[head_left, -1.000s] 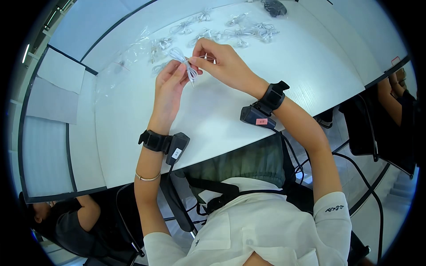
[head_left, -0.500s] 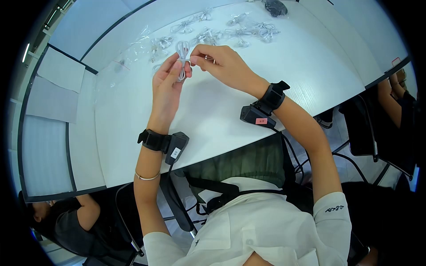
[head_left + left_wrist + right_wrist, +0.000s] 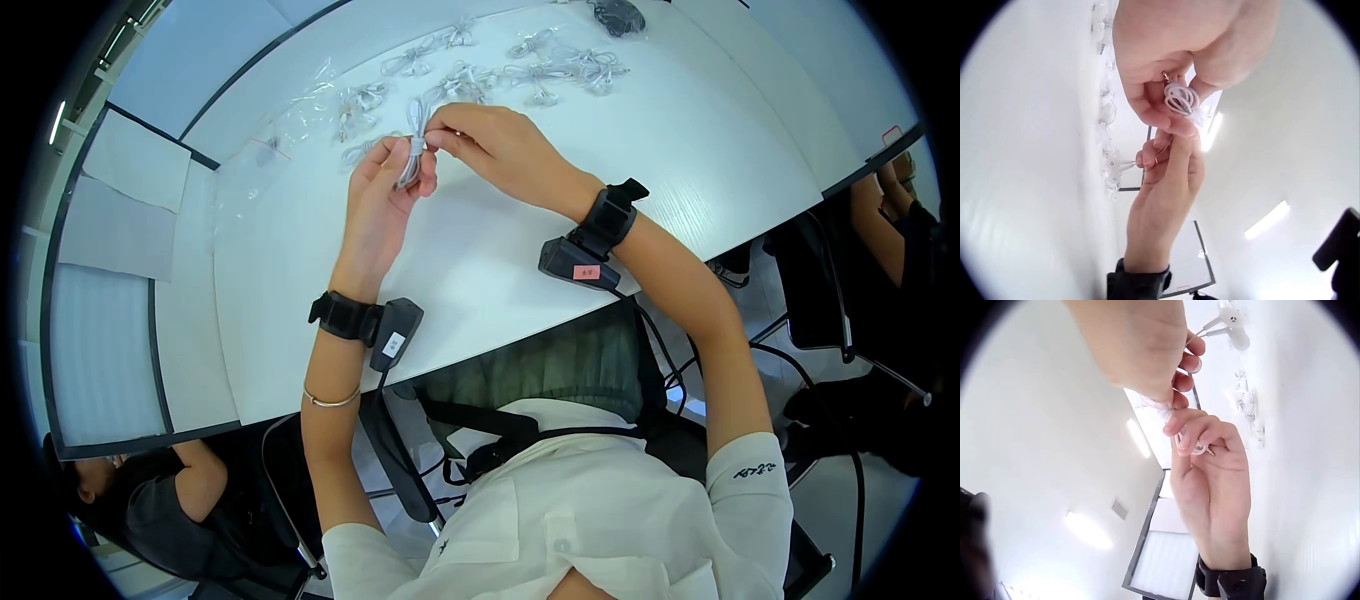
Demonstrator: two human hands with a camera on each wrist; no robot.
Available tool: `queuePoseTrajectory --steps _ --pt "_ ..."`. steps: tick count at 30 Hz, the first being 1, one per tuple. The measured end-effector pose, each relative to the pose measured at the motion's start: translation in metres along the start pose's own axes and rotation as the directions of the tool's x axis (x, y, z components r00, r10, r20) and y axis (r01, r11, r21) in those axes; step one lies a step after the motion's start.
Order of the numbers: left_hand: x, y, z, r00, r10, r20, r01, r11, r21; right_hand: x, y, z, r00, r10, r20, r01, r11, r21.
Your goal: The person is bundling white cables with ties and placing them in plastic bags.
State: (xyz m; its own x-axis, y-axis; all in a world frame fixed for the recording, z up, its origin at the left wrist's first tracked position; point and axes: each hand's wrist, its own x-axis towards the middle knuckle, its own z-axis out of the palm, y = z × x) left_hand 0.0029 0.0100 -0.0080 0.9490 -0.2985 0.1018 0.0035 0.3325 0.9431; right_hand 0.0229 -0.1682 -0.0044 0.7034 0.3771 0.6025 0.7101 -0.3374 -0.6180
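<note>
In the head view, my left hand (image 3: 382, 190) holds a coiled white earphone cable (image 3: 417, 120) upright between thumb and fingers, gathered by turns of cable round its middle. A metal plug (image 3: 1210, 450) pokes out at the lower end in the right wrist view. Right beside the bundle, my right hand (image 3: 505, 155) pinches the cable at its middle, the other fingers loosely curled. Two white earbuds (image 3: 1233, 325) hang out past the right hand's fingers on short leads; the right hand hides them in the head view.
Several more bundled white earphones (image 3: 465, 80) lie across the back of the white table (image 3: 500, 260). Crumpled clear plastic bags (image 3: 300, 120) lie at the left. A dark bagged item (image 3: 620, 17) sits at the far edge. Low partitions (image 3: 130, 220) border the table.
The bundle has swung from leaning to nearly upright, and turns of cable now wrap its middle. My right hand has come down slightly and close against it. The earbuds have gone out of sight behind that hand.
</note>
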Motion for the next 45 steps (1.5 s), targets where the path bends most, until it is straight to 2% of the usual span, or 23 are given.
queuePoseTrajectory --steps 3,10,15,24,29,36,39,42,45 --pt "-0.001 0.003 0.004 0.999 0.032 -0.021 -0.029 0.992 0.122 0.0 0.001 -0.001 1.0 0.006 0.023 -0.007 0.999 0.049" --pt "0.001 0.0 0.001 0.996 0.068 -0.048 -0.053 0.962 0.268 0.0 0.003 0.0 1.0 0.02 0.007 -0.02 1.0 -0.01" --pt "0.003 -0.002 -0.001 0.998 0.062 -0.028 -0.056 0.983 0.175 0.0 0.001 -0.002 0.999 -0.038 -0.021 0.036 0.995 -0.094" --pt "0.002 -0.003 0.002 0.999 0.049 -0.018 -0.047 0.992 0.114 0.001 0.003 -0.004 1.0 -0.018 0.013 0.02 0.991 -0.131" --pt "0.001 -0.004 0.004 0.998 0.053 -0.045 -0.05 0.996 0.081 0.0 0.005 -0.002 0.999 0.012 0.035 -0.009 0.996 -0.093" --pt "0.001 -0.003 0.004 0.997 0.07 -0.009 -0.069 0.995 0.074 0.001 0.003 -0.002 0.993 0.096 0.074 -0.091 0.994 -0.063" --pt "0.001 -0.002 0.004 0.999 0.055 -0.002 -0.054 0.997 0.048 0.001 0.005 -0.003 0.991 0.102 0.084 -0.103 0.995 0.007" --pt "0.0 -0.002 0.003 0.999 0.038 -0.025 -0.037 0.999 0.04 0.001 0.005 -0.007 0.974 0.131 0.186 -0.161 0.975 0.154" --pt "0.001 -0.004 -0.001 0.999 0.009 0.031 -0.009 1.0 -0.004 0.001 0.012 -0.006 0.966 0.121 0.229 -0.165 0.969 0.185"
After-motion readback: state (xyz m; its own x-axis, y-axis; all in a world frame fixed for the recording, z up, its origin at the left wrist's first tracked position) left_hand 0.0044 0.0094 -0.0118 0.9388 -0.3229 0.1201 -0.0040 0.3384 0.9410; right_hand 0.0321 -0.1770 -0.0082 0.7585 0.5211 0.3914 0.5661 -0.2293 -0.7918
